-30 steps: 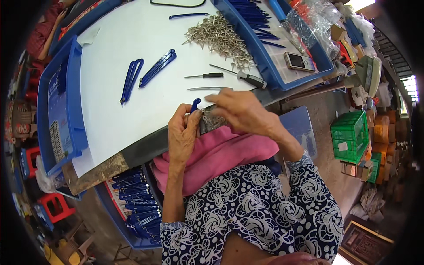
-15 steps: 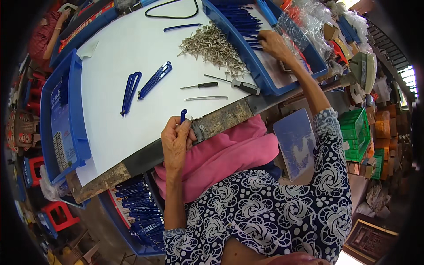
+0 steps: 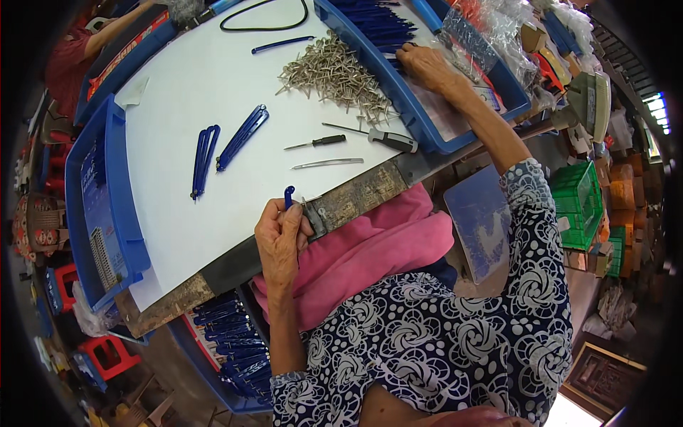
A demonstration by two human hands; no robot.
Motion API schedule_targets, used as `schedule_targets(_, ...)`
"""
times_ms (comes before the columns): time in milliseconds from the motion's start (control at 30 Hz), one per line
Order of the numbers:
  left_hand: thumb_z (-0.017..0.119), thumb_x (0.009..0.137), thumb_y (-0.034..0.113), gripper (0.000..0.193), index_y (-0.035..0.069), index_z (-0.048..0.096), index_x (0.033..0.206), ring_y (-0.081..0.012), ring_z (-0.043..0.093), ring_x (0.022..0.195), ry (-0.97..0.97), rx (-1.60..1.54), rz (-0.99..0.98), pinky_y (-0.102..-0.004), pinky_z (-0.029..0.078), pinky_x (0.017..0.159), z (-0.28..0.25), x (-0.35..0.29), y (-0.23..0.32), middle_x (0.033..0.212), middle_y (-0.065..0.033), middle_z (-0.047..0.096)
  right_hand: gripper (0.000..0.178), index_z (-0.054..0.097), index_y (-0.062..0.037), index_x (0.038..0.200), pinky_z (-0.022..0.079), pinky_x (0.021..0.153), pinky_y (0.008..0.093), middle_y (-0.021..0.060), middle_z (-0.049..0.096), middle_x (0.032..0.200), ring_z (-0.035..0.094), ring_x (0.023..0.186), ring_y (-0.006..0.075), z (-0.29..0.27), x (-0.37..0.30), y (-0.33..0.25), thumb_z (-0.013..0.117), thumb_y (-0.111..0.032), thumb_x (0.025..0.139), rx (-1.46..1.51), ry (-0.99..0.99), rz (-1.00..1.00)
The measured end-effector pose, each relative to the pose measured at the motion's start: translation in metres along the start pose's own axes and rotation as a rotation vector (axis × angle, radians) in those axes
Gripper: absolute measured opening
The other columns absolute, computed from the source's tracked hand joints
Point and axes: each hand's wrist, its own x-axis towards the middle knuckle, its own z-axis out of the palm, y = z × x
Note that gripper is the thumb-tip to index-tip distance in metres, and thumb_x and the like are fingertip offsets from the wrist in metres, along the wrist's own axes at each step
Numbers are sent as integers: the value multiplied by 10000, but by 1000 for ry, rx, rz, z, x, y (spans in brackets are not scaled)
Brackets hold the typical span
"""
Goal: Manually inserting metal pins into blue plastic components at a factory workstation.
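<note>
At the table's near edge, my left hand [image 3: 279, 238] is closed round a blue strip [image 3: 289, 193], whose rounded end sticks up above the fingers. My right hand [image 3: 427, 65] reaches into a blue tray [image 3: 448, 148] at the far right, its bent fingers at the near end of a heap of blue strips [image 3: 373, 32]. Whether those fingertips grip one is hidden. Between the hands lie a small black-handled screwdriver [image 3: 315, 141], a larger grey-handled screwdriver [image 3: 391, 139] and metal tweezers [image 3: 327, 163]. Two bundles of blue strips [image 3: 242, 137] rest on the white sheet [image 3: 171, 228].
A pile of metal rivet-like pins [image 3: 334, 75] lies against the tray. Another blue tray [image 3: 135, 249] stands at the left. A black cord loop [image 3: 263, 28] lies at the back. Below the table is a bin of blue strips [image 3: 231, 334]. Another person's arm [image 3: 114, 30] shows far left.
My right hand has shifted slightly left and farther into the tray, toward the blue strips. My left hand keeps hold of its strip. The whole view has turned a little.
</note>
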Motion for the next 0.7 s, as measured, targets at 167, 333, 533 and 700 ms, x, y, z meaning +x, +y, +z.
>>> schedule_targets(167,497,886,133,138,2,481,848,-22,328,404,-3,8,17,-165,244,371,1,4,-4,563,-25,500,159,540,-1,854,472,623,412,155,550,856,581,757,330,1,-3,0,511,-3,697,-19,-55,14)
schedule_targets(333,489,890,118,130,-3,479,842,-19,331,406,6,0,22,-163,248,372,-3,-1,-4,564,-24,501,264,514,-34,966,459,693,382,111,534,899,559,836,305,0,-3,2,558,-18,706,100,6,3)
schedule_targets(533,483,894,118,141,-12,469,840,-15,331,411,-12,-17,29,-161,250,375,-3,1,-3,562,-19,494,380,478,-33,1054,442,780,380,136,542,952,526,930,318,8,-5,15,606,-54,697,117,-19,-39)
schedule_targets(700,491,884,123,121,6,477,855,-18,312,411,-8,-2,36,-162,240,380,-4,0,-3,581,-31,498,366,476,-33,1040,429,765,395,160,535,924,523,898,342,2,-4,5,612,-65,702,157,-44,15)
